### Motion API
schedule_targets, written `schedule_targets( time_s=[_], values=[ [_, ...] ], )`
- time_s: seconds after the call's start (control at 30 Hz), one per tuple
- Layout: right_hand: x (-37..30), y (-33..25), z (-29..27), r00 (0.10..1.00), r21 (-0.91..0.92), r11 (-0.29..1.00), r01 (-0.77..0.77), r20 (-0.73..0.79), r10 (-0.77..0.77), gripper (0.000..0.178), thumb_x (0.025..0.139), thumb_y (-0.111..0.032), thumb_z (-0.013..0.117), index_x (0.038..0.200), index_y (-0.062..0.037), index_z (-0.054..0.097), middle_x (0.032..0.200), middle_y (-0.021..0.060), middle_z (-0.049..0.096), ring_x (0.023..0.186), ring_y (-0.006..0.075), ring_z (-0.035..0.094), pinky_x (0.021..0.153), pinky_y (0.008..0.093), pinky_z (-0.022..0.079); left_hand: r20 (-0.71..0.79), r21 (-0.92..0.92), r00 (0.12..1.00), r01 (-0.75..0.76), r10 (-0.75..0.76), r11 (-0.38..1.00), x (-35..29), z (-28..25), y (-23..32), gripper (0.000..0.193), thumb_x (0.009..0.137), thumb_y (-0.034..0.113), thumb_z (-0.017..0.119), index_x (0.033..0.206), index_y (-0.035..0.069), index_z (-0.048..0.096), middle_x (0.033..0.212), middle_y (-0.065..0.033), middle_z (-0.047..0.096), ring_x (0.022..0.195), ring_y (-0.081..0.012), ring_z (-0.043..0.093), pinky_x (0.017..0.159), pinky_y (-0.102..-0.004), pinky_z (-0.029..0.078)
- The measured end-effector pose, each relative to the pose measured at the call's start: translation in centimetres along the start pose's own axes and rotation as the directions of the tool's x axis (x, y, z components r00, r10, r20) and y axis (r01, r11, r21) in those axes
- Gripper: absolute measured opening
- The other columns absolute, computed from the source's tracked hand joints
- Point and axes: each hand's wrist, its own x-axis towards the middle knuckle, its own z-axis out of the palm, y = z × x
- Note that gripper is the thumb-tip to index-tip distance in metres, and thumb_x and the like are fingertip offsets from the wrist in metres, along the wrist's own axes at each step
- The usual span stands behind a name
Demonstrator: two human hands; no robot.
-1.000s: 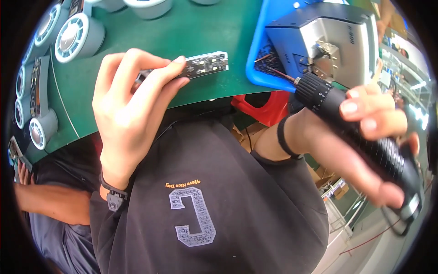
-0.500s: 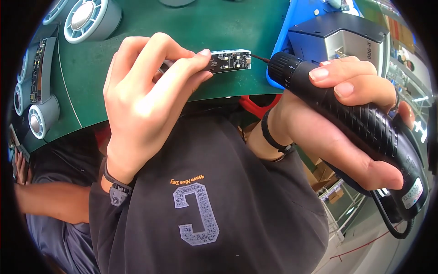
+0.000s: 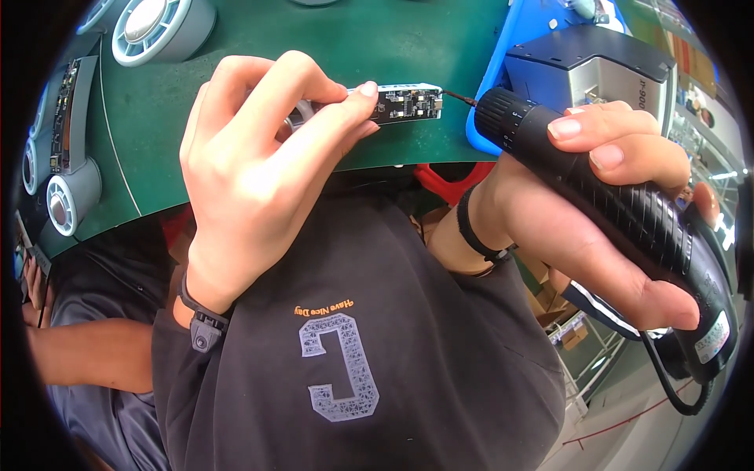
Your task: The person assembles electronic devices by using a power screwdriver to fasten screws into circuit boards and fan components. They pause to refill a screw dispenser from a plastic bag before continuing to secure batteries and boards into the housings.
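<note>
My left hand [image 3: 251,157] is closed round a narrow black circuit board [image 3: 408,104] set in a pale housing, pinched between thumb and fingers above the green table. Much of the piece is hidden behind those fingers. My right hand [image 3: 581,212] grips a black electric screwdriver [image 3: 605,173] with a ribbed body and a numbered collar. Its thin dark bit [image 3: 459,98] points left, the tip at or close to the board's right end; whether it touches I cannot tell.
On the green table [image 3: 267,27] a grey round fan-like part [image 3: 163,30] stands at the upper left, with another [image 3: 72,202] below beside an upright circuit strip [image 3: 69,118]. A blue tray [image 3: 488,74] and a dark-topped box [image 3: 589,59] sit at right. Another person's arm [image 3: 94,357] shows at left.
Both hands have shifted slightly to the right, with the board and the screwdriver. The screwdriver's bit stays by the board's right end. The other person's forearm has moved a little.
</note>
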Motion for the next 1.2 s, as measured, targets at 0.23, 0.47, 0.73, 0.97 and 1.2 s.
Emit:
schedule_targets(
  time_s=[0.23, 0.47, 0.73, 0.97, 1.2],
  values=[
    [0.4, -0.1, -0.1, 1.000, 0.000, 1.000, -0.003, -0.027, 0.003, 0.090, 0.097, -0.084, 0.025, 0.108, 0.0028, 0.045, 0.056, 0.0075, 0.048, 0.036, 0.0196, 0.041, 0.036, 0.0297, 0.038, 0.001, -0.003, 1.000, 0.007, -0.007, 1.000, 0.2, 0.1, 0.3, 0.033, 0.071, 0.006, 0.088, 0.103, 0.013, 0.081, 0.088, 0.0012, 0.066, 0.081, -0.0184, 0.055, 0.056, -0.0304, 0.041],
    [0.8, -1.1, -1.8, 0.998, 0.067, 0.998, 0.020, 0.054, -0.024, 0.085, 0.098, -0.082, 0.030, 0.110, 0.0008, 0.048, 0.062, 0.0058, 0.049, 0.042, 0.0183, 0.044, 0.040, 0.0306, 0.039, 0.035, 0.033, 0.999, 0.016, -0.017, 0.999, 0.6, -0.3, 1.2, 0.033, 0.071, 0.012, 0.088, 0.103, 0.013, 0.081, 0.089, 0.0013, 0.066, 0.083, -0.0195, 0.058, 0.064, -0.0308, 0.044],
    [-0.1, -4.7, -1.5, 0.996, 0.276, 0.957, -0.094, 0.016, 0.093, 0.075, 0.101, -0.075, 0.036, 0.114, -0.0047, 0.056, 0.079, 0.0006, 0.052, 0.059, 0.0157, 0.049, 0.061, 0.0326, 0.041, 0.044, 0.016, 0.997, 0.071, -0.071, 0.997, 0.9, -2.1, 3.3, 0.030, 0.070, 0.024, 0.086, 0.098, 0.015, 0.080, 0.097, 0.0019, 0.071, 0.094, -0.0216, 0.063, 0.091, -0.0364, 0.041],
    [-0.1, -4.7, -2.5, 0.987, 0.288, 0.955, -0.076, 0.154, 0.032, 0.067, 0.103, -0.070, 0.038, 0.116, -0.0055, 0.051, 0.078, -0.0011, 0.050, 0.059, 0.0138, 0.048, 0.062, 0.0310, 0.041, -0.129, -0.029, 0.991, -0.042, 0.038, 0.999, 0.3, -0.6, 2.3, 0.028, 0.064, 0.019, 0.086, 0.091, 0.013, 0.078, 0.089, 0.0034, 0.069, 0.089, -0.0204, 0.063, 0.092, -0.0358, 0.040],
    [-2.0, -6.1, 0.5, 0.995, 0.356, 0.929, -0.098, 0.013, 0.099, 0.055, 0.105, -0.059, 0.051, 0.116, -0.0049, 0.049, 0.074, -0.0006, 0.049, 0.052, 0.0122, 0.046, 0.055, 0.0274, 0.041, -0.056, -0.058, 0.997, -0.051, 0.048, 0.997, -0.2, -1.3, 2.9, 0.028, 0.060, 0.016, 0.084, 0.087, 0.013, 0.077, 0.085, 0.0040, 0.067, 0.086, -0.0190, 0.063, 0.098, -0.0352, 0.036]
  ],
)
